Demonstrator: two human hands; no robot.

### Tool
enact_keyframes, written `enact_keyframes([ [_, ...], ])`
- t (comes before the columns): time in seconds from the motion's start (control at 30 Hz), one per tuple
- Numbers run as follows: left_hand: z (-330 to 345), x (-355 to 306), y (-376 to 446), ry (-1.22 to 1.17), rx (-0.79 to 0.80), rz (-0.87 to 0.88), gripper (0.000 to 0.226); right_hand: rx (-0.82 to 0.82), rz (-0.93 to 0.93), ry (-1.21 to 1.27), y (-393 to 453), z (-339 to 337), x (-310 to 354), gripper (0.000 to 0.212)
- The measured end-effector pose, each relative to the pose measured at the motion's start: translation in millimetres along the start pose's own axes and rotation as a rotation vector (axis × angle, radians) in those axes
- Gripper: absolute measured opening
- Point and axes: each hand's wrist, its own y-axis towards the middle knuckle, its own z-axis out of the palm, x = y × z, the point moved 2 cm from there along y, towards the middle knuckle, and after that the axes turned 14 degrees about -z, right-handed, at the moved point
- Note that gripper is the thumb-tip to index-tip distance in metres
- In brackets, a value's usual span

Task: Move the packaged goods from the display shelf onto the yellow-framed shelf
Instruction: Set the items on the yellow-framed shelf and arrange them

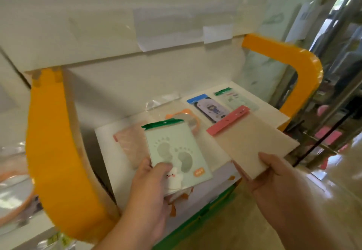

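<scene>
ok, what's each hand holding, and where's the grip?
Left hand grips the green-topped package at its bottom-left corner. Right hand grips the red-topped package at its bottom edge.

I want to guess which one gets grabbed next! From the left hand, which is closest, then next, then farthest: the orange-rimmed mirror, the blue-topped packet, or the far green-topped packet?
Measured from the left hand in the head view:
1. Orange-rimmed mirror, mid-shelf, just behind the footprint packet that hand holds.
2. Blue-topped packet, farther back and to the right.
3. Green-topped packet, at the back right corner of the shelf.
</scene>
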Motion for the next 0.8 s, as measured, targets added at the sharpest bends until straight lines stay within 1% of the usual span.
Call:
enact_keyframes([
  [0.03, 0, -2, 1, -0.018, -0.017, 0.003, 0.029, -0.016, -0.002, -0.08, 9, 5, -5, 0.015],
  [0.07, 0, -5, 2, -0.035, -0.042, 0.009, 0.029, 0.006, 0.008, -0.156, 18, 9, -13, 0.015],
  [0.1, 0, -7, 4, -0.053, -0.07, 0.021, 0.03, 0.047, 0.033, -0.209, 29, 13, -21, 0.028],
  [0.13, 0, -10, 4, -0.065, -0.1, 0.041, 0.031, 0.089, 0.025, -0.299, 40, 16, -26, 0.032],
  [0.17, 0, -13, 4, -0.073, -0.133, 0.066, 0.032, 0.132, -0.003, -0.353, 50, 18, -33, 0.022],
  [0.2, 0, -17, 3, -0.081, -0.162, 0.094, 0.034, 0.232, -0.043, -0.426, 60, 22, -39, 0.014],
  [0.27, 3, -25, -1, -0.1, -0.199, 0.149, 0.035, 0.426, -0.105, -0.593, 74, 39, -46, 0.021],
  [0.33, 8, -32, -5, -0.11, -0.23, 0.199, 0.034, 0.663, -0.27, -0.83, 89, 54, -56, 0.024],
  [0.4, 13, -38, -8, -0.121, -0.258, 0.243, 0.034, 0.935, -0.433, -0.877, 100, 66, -66, 0.028],
  [0.47, 16, -42, -11, -0.133, -0.288, 0.297, 0.035, 1.152, -0.57, -0.936, 109, 77, -83, 0.038],
  [0.53, 19, -45, -15, -0.143, -0.296, 0.348, 0.041, 1.306, -0.679, -1.06, 114, 88, -102, 0.054],
  [0.6, 22, -45, -19, -0.152, -0.299, 0.381, 0.048, 1.468, -0.727, -1.176, 110, 103, -124, 0.066],
  [0.67, 24, -42, -22, -0.168, -0.326, 0.394, 0.049, 1.638, -0.783, -1.241, 98, 117, -139, 0.07],
  [0.73, 24, -39, -23, -0.183, -0.357, 0.399, 0.046, 1.736, -0.805, -1.237, 88, 126, -144, 0.066],
  [0.8, 23, -37, -23, -0.2, -0.376, 0.402, 0.04, 1.831, -0.722, -1.242, 81, 128, -140, 0.059],
])
